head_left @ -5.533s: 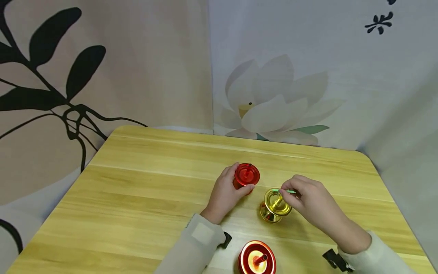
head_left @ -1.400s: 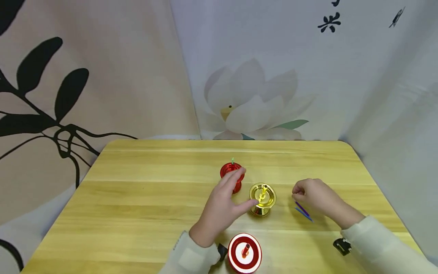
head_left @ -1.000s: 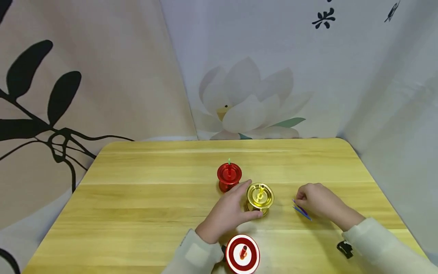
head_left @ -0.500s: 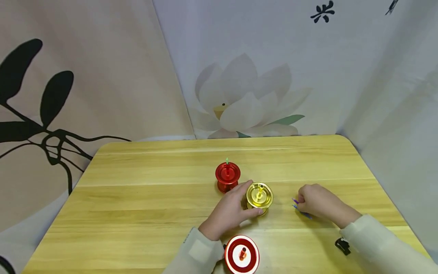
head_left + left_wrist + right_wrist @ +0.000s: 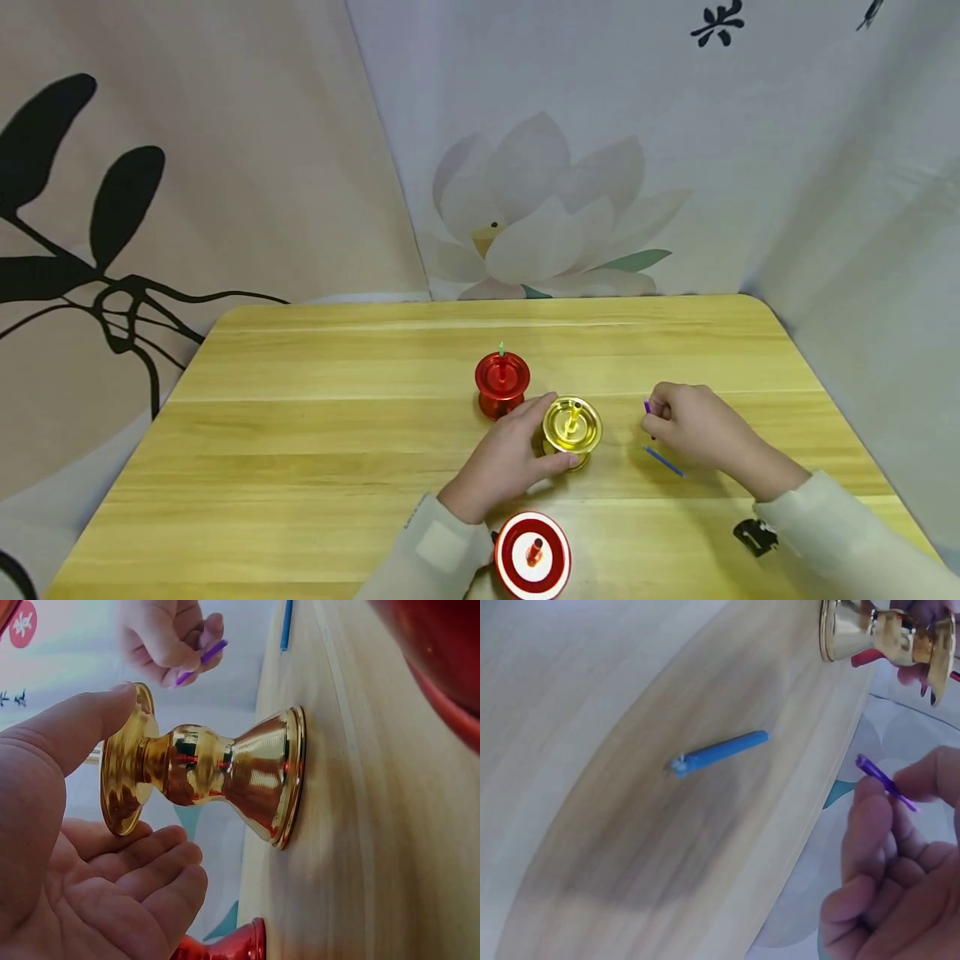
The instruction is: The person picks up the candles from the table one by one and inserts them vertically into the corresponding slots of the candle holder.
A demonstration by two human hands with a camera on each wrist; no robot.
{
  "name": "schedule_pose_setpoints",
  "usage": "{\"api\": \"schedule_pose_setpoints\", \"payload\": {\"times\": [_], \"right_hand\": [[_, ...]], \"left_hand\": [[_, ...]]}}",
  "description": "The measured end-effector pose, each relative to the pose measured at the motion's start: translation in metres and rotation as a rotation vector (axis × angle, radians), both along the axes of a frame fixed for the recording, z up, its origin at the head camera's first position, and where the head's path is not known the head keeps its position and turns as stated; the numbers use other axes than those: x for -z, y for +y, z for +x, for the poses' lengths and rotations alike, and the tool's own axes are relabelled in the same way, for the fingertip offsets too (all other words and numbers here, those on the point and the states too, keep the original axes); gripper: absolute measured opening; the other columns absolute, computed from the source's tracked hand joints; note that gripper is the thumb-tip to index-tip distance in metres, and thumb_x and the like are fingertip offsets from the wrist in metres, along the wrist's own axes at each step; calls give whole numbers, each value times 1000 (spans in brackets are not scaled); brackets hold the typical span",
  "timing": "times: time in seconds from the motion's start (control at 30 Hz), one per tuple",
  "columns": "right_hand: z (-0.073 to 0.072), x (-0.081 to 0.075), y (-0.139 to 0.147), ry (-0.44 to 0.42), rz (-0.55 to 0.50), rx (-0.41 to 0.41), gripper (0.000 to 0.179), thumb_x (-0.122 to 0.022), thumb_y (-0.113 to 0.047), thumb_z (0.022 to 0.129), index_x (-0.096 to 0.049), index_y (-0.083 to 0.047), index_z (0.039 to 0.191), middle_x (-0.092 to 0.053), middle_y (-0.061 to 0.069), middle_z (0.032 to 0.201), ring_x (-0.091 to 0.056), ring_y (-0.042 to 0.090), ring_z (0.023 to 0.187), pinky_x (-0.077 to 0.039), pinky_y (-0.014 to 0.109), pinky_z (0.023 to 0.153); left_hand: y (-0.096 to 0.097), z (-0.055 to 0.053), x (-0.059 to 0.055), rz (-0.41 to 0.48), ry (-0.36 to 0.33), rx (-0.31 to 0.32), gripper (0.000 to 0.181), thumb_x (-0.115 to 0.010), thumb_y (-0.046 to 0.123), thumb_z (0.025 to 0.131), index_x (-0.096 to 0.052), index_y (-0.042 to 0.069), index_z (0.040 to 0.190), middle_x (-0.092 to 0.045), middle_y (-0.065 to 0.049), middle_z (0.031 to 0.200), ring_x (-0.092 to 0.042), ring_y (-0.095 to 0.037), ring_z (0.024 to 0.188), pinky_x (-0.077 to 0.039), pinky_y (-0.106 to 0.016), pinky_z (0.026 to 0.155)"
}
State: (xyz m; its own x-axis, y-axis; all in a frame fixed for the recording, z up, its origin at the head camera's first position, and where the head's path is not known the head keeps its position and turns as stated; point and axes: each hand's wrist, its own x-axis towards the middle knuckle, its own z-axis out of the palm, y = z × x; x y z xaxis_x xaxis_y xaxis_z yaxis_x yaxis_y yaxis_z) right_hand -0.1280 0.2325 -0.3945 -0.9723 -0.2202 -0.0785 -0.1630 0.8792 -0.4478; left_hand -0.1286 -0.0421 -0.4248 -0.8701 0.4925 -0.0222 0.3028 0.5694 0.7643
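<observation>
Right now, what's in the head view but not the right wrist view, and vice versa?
Head only: the green stick upright in the red holder, and the white-ringed top of the nearest holder.

Right wrist only: the palm side of the right hand, and the stem of the gold holder in profile.

Both: the gold holder, the blue stick on the table, and the purple stick pinched by the right hand.

One glossy gold candle holder [image 5: 572, 429], with wide dish, upright post and flared foot, stood on the table [image 5: 300, 467], held at its dish by the left hand [image 5: 502, 465]; one slim purple candle [image 5: 886, 782], to its right, was pinched aslant in the right hand [image 5: 697, 427].
</observation>
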Motion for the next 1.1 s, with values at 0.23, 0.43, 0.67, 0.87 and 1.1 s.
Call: {"api": "schedule_pose_setpoints", "payload": {"times": [0.23, 0.43, 0.67, 0.87, 1.1], "right_hand": [[1, -4, -6, 76, -37, -13, 11, -61, -12, 89, -57, -15, 79, -52, -9, 66, -38, 6, 53, -34, 23, 51], [3, -8, -10, 61, -116, -22, 10, -61, -12, 92, -57, -14, 84, -54, -9, 67, -38, 6, 53, -35, 23, 50], [7, -10, -13, 69, -212, -12, 12, -61, -9, 95, -57, -14, 85, -62, -7, 70, -40, 4, 53, -37, 22, 50], [9, -9, -18, 126, -261, -4, 9, -65, -8, 93, -61, -14, 87, -65, -11, 73, -50, 4, 58, -42, 22, 52], [11, -9, -24, 219, -306, -37, 16, -68, -4, 90, -60, -17, 85, -66, -14, 74, -54, 3, 61, -39, 22, 46]], "left_hand": [[0, 0, 2, 2, -4, -6, 86, -78, 47, 86, -40, 12, 154, -48, -6, 152, -44, -25, 139, -38, -46, 113], [0, -1, 1, -8, -2, -5, 86, -78, 47, 86, -40, 12, 154, -47, -6, 152, -44, -25, 139, -39, -46, 113], [0, -1, 0, -18, 5, -1, 85, -78, 47, 86, -41, 12, 154, -48, -7, 151, -45, -25, 139, -39, -46, 113], [0, -1, 0, -4, 4, 4, 85, -78, 46, 86, -40, 10, 154, -48, -7, 151, -45, -25, 139, -39, -46, 113], [0, -1, -1, 8, 17, 14, 84, -78, 44, 87, -40, 9, 154, -48, -7, 151, -45, -24, 139, -39, -45, 113]]}}
